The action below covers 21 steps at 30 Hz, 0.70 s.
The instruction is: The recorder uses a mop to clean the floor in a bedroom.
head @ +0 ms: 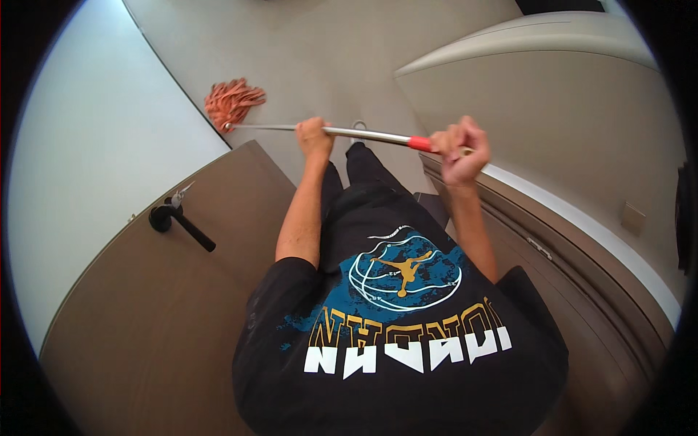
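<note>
A string mop with an orange head (232, 101) and a metal pole (371, 134) slants across the view before me. My left hand (314, 139) is wrapped around the middle of the pole. At the other end, my right hand (462, 152) grips the handle just past its red sleeve (420, 143). The mop's strands lie bunched on the floor (305, 60), close to the base of the white wall (92, 109) at the left.
A brown door (163, 316) with a black lever handle (191, 229) and keys (179, 197) in its lock stands at my left. The door frame (545, 261) runs along my right. Beyond it are a wall (523, 98) and a square wall plate (633, 217).
</note>
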### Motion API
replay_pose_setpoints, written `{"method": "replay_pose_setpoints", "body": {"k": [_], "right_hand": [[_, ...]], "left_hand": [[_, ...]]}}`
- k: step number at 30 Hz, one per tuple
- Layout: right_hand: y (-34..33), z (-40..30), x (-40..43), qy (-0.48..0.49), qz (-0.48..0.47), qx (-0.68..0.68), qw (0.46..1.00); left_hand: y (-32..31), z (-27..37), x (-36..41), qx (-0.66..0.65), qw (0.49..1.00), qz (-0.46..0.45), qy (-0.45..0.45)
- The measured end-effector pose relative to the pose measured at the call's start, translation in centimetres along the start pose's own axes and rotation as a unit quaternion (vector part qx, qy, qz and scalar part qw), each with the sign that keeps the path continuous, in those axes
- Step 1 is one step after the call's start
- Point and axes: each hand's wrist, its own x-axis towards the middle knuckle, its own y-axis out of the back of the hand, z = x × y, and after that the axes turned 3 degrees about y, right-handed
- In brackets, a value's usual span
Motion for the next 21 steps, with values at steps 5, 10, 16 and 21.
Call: {"method": "replay_pose_setpoints", "body": {"k": [5,10,16,21], "right_hand": [[-1.9,1.2,-3.5,0.001,-0.057,0.006,0.998],[2.3,-0.9,-7.1,0.056,-0.036,0.005,0.998],[8.6,-8.6,-11.3,0.174,0.002,0.053,0.983],[16.8,-15.7,-16.3,0.324,0.073,0.059,0.941]], "left_hand": [[1.8,-3.1,-1.9,0.028,0.999,-0.024,-0.007],[1.4,0.8,-4.1,0.044,0.995,-0.083,0.041],[-3.0,11.7,-6.2,0.0,0.984,-0.171,-0.048],[-10.0,24.3,-12.1,-0.142,0.945,-0.255,-0.15]]}}
